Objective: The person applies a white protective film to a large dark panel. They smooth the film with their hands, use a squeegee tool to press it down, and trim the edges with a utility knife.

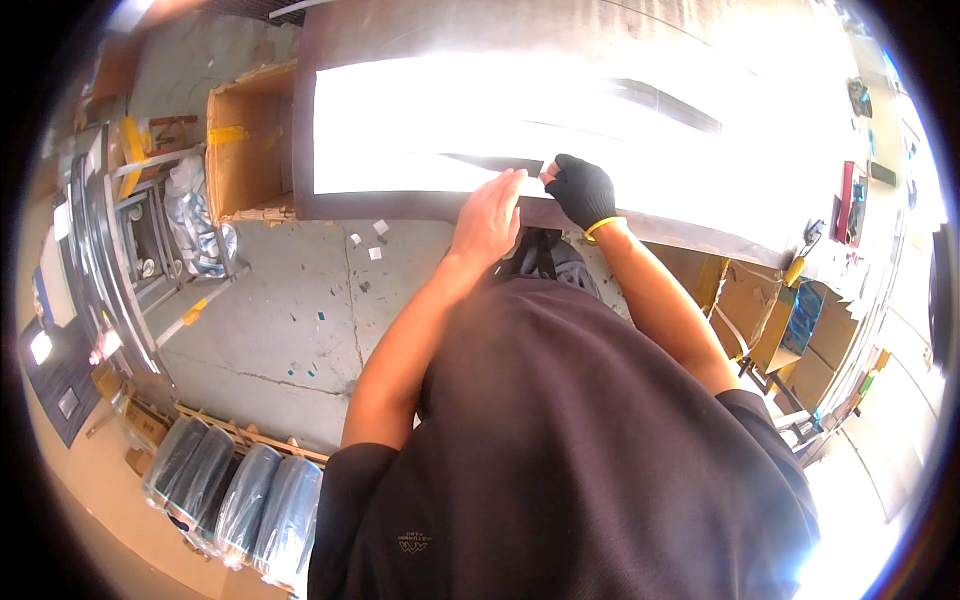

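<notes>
A long, bright white sheet lies on a dark worktable in front of me. My bare left hand rests flat on the sheet's near edge, fingers together and stretched forward. My right hand wears a black glove with a yellow cuff band and pinches the same edge of the sheet right beside my left fingertips. A dark narrow strip shows along that edge between the hands. Glare washes out most of the sheet's surface.
An open cardboard box stands left of the table. Several wrapped dark rolls lie on a wooden pallet at lower left. Metal frames line the left side. Cardboard boxes sit under the table's right end. Small scraps dot the concrete floor.
</notes>
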The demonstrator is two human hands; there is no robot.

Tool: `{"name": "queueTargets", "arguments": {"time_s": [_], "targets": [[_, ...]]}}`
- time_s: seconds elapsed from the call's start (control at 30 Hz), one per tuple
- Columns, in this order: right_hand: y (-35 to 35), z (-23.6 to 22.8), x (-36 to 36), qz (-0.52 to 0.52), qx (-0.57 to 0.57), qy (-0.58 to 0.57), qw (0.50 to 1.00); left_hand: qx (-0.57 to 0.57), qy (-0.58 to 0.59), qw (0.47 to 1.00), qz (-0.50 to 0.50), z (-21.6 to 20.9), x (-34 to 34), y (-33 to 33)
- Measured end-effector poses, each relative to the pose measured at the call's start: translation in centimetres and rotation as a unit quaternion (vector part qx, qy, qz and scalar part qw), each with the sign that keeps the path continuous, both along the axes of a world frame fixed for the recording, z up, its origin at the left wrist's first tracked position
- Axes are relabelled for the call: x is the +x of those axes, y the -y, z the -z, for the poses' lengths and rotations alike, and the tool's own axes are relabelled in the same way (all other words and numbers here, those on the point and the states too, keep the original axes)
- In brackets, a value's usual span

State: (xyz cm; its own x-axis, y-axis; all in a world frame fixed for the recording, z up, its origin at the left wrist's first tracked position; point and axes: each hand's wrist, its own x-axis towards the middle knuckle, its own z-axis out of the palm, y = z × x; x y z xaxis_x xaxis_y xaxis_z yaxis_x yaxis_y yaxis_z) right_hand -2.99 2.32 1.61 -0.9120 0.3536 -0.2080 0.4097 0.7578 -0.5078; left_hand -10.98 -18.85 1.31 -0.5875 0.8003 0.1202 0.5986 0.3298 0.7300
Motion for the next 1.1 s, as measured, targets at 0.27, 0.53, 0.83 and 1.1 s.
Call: {"name": "queueTargets", "arguments": {"time_s": [0.27,0.53,0.83,1.1], "targets": [[0.1,0.4,0.0,0.025,-0.025,-0.04,0.999,0.004,-0.01,1.0,0.002,0.0,0.0,0.1],[0.1,0.0,0.1,0.006,-0.009,-0.016,1.0,0.012,-0.015,1.0,0.006,0.3,0.0,0.0],[0.0,2.0,0.5,0.044,-0.005,-0.049,0.998,0.007,-0.018,1.0,0.002,0.1,0.0,0.0],[0.4,0.3,0.2,0.02,0.01,-0.037,0.999,0.02,-0.027,0.999,0.003,0.1,0.0,0.0]]}}
